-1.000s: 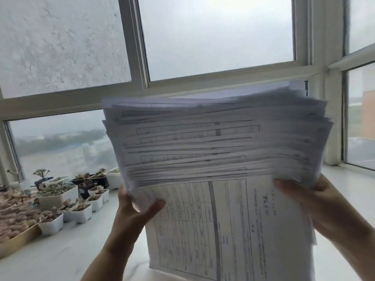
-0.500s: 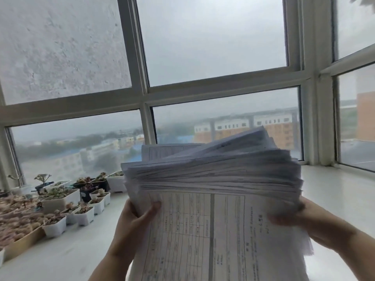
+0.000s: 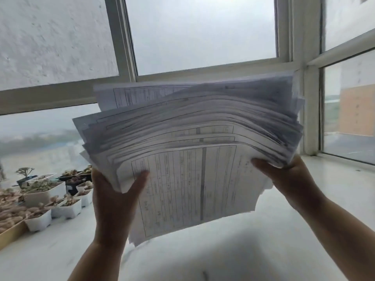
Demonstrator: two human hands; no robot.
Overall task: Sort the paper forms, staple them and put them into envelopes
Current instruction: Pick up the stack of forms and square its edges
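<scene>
A thick, uneven stack of printed paper forms [image 3: 192, 142] is held up in the air in front of the window, tilted toward me so its fanned edges and the lined table on the lowest sheet show. My left hand [image 3: 113, 195] grips the stack's lower left side, thumb pressed on the front sheet. My right hand [image 3: 284, 175] grips the lower right side, fingers hidden under the sheets. No stapler or envelope is in view.
A white sill or counter [image 3: 223, 250] lies below the stack. Several small white pots with succulents [image 3: 60, 199] and a wooden tray [image 3: 10, 234] crowd its left side. The window frame [image 3: 304, 98] stands close behind the papers.
The stack dropped low half a second ago and has come back up in front of the window. Both hands kept their hold on it.
</scene>
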